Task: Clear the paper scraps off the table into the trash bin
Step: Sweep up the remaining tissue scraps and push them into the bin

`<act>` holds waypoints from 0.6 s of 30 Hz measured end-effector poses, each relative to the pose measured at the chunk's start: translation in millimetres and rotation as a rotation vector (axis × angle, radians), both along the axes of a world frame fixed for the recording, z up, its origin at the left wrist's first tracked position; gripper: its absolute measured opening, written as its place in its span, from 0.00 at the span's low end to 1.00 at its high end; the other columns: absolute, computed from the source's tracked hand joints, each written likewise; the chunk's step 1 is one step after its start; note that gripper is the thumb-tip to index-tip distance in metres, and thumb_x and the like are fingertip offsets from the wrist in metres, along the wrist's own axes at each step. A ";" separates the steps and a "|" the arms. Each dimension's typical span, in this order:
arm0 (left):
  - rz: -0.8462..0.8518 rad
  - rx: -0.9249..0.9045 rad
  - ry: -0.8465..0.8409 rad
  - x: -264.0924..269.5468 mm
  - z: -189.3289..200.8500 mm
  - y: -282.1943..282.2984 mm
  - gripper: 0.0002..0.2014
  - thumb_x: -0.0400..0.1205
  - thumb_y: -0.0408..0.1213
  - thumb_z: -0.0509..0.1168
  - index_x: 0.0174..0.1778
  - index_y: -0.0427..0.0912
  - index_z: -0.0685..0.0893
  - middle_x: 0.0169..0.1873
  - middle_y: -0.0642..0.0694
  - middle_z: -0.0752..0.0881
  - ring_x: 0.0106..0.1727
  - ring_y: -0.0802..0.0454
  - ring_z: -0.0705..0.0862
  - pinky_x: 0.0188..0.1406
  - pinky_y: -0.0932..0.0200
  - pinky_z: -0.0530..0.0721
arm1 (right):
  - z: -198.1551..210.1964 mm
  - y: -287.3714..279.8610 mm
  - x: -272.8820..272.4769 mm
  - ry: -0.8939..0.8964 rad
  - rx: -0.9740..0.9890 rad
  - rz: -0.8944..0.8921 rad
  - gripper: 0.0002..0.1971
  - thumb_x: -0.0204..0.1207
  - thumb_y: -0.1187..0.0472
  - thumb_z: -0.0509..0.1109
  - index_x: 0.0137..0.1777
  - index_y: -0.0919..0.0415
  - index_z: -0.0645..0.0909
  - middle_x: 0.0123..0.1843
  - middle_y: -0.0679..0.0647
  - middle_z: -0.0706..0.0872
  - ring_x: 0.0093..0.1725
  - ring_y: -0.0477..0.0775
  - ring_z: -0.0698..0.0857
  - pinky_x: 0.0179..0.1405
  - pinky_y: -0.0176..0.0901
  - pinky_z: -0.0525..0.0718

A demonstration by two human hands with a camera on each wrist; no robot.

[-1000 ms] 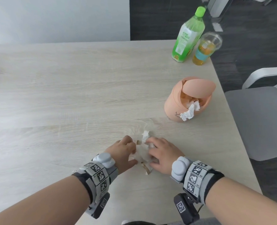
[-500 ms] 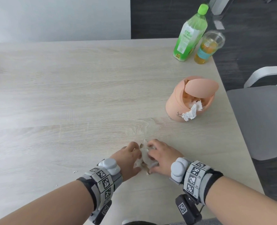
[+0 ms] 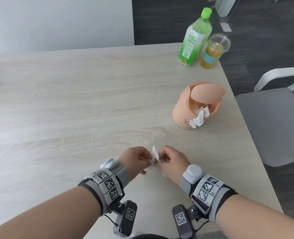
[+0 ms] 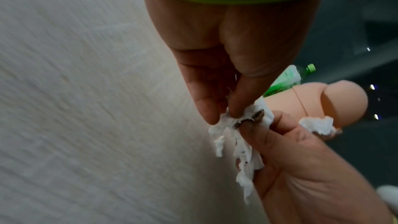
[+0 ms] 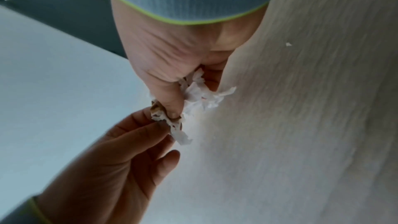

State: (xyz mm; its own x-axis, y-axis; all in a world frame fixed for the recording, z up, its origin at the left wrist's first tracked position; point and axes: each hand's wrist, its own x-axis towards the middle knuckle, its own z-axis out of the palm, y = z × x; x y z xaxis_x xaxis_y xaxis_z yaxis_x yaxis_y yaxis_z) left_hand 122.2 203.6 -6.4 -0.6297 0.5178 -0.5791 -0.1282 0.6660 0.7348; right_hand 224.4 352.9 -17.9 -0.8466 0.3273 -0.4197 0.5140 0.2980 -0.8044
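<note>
Above the table, scraps newly lifted.

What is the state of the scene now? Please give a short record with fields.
left hand: pinches the paper scraps
right hand: pinches the same scraps
scraps: bunched between both hands, above the table
trash bin: upright, far right of the hands, lid tilted open
tissue: hangs over the bin's rim
green bottle: upright at the far corner
</note>
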 end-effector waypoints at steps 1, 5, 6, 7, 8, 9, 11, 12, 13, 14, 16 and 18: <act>0.054 0.051 -0.044 -3.2 5.2 2.6 0.08 0.75 0.28 0.75 0.45 0.46 0.86 0.40 0.49 0.90 0.34 0.53 0.90 0.36 0.51 0.92 | 4.2 0.7 -1.0 0.018 -0.045 -0.044 0.14 0.69 0.57 0.81 0.34 0.47 0.76 0.27 0.37 0.79 0.26 0.37 0.74 0.29 0.28 0.73; 0.138 0.169 -0.187 -14.7 20.6 13.8 0.13 0.73 0.27 0.77 0.50 0.46 0.89 0.38 0.46 0.92 0.38 0.51 0.88 0.43 0.46 0.89 | 19.6 13.2 -4.1 0.089 -0.280 -0.236 0.11 0.69 0.66 0.81 0.45 0.56 0.82 0.39 0.51 0.90 0.36 0.48 0.86 0.42 0.46 0.84; 0.140 0.182 -0.192 -16.0 24.3 18.8 0.10 0.73 0.28 0.77 0.47 0.45 0.90 0.38 0.46 0.92 0.38 0.50 0.88 0.45 0.46 0.89 | 24.4 17.6 -3.4 0.100 -0.315 -0.267 0.11 0.69 0.67 0.81 0.48 0.56 0.83 0.43 0.54 0.92 0.40 0.54 0.89 0.46 0.50 0.86; 0.150 0.194 -0.192 -17.4 27.1 22.8 0.07 0.74 0.29 0.78 0.44 0.44 0.91 0.37 0.46 0.92 0.38 0.49 0.87 0.46 0.45 0.88 | 29.0 20.4 -3.9 0.107 -0.342 -0.280 0.11 0.70 0.67 0.80 0.50 0.57 0.85 0.45 0.55 0.93 0.43 0.58 0.90 0.50 0.52 0.87; 0.162 0.206 -0.192 -18.3 30.5 27.7 0.05 0.74 0.30 0.78 0.41 0.44 0.92 0.35 0.46 0.92 0.37 0.48 0.87 0.46 0.45 0.89 | 32.3 23.2 -4.2 0.115 -0.361 -0.289 0.11 0.71 0.67 0.79 0.50 0.57 0.86 0.45 0.55 0.93 0.45 0.58 0.90 0.51 0.51 0.86; 0.171 0.215 -0.190 -18.4 34.1 34.7 0.05 0.73 0.30 0.78 0.39 0.44 0.92 0.33 0.47 0.91 0.35 0.48 0.86 0.47 0.44 0.89 | 35.5 27.1 -3.6 0.125 -0.374 -0.308 0.09 0.71 0.68 0.79 0.50 0.58 0.87 0.43 0.53 0.92 0.43 0.55 0.89 0.50 0.49 0.86; 0.182 0.218 -0.180 -18.3 41.6 50.3 0.05 0.73 0.31 0.79 0.36 0.45 0.91 0.31 0.48 0.90 0.30 0.48 0.85 0.46 0.44 0.90 | 40.2 35.6 -1.2 0.138 -0.390 -0.359 0.05 0.73 0.66 0.78 0.46 0.58 0.88 0.36 0.50 0.89 0.37 0.47 0.85 0.42 0.42 0.82; 0.179 0.221 -0.175 -17.7 45.4 59.0 0.05 0.72 0.31 0.79 0.35 0.46 0.91 0.31 0.49 0.90 0.29 0.48 0.85 0.46 0.44 0.90 | 42.0 41.4 1.1 0.149 -0.398 -0.389 0.04 0.73 0.65 0.79 0.44 0.57 0.88 0.35 0.49 0.87 0.36 0.47 0.83 0.40 0.41 0.80; 0.176 0.232 -0.169 -18.0 48.9 64.4 0.06 0.72 0.31 0.79 0.35 0.45 0.90 0.31 0.49 0.90 0.29 0.48 0.85 0.45 0.45 0.90 | 43.4 44.5 0.7 0.159 -0.412 -0.413 0.03 0.73 0.64 0.79 0.43 0.57 0.89 0.35 0.50 0.87 0.35 0.47 0.82 0.40 0.42 0.79; 0.164 0.250 -0.158 -17.9 52.1 68.9 0.06 0.73 0.30 0.79 0.35 0.44 0.89 0.31 0.49 0.89 0.29 0.48 0.86 0.44 0.46 0.91 | 45.1 47.7 0.3 0.171 -0.425 -0.434 0.02 0.72 0.63 0.79 0.42 0.56 0.90 0.34 0.51 0.87 0.35 0.47 0.82 0.40 0.43 0.79; 0.127 0.294 -0.134 -14.2 58.0 81.3 0.06 0.73 0.28 0.78 0.36 0.41 0.87 0.32 0.47 0.88 0.31 0.48 0.86 0.42 0.46 0.91 | 51.1 56.8 2.5 0.210 -0.442 -0.457 0.03 0.73 0.65 0.79 0.40 0.57 0.89 0.32 0.51 0.86 0.32 0.46 0.81 0.37 0.42 0.78; 0.103 0.328 -0.116 -10.8 65.0 90.5 0.05 0.74 0.28 0.77 0.37 0.39 0.87 0.32 0.46 0.89 0.34 0.50 0.87 0.41 0.48 0.91 | 59.2 67.3 3.0 0.247 -0.425 -0.452 0.04 0.74 0.67 0.77 0.41 0.58 0.89 0.33 0.54 0.86 0.32 0.49 0.81 0.38 0.44 0.78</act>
State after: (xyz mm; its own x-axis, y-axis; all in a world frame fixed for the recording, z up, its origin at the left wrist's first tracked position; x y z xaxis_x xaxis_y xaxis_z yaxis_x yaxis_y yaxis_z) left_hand 111.4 294.0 58.5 -0.6283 0.6250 -0.4632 -0.2773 0.3764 0.8840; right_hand 227.4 420.2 41.3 -0.7528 0.5214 -0.4018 0.2996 -0.2722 -0.9144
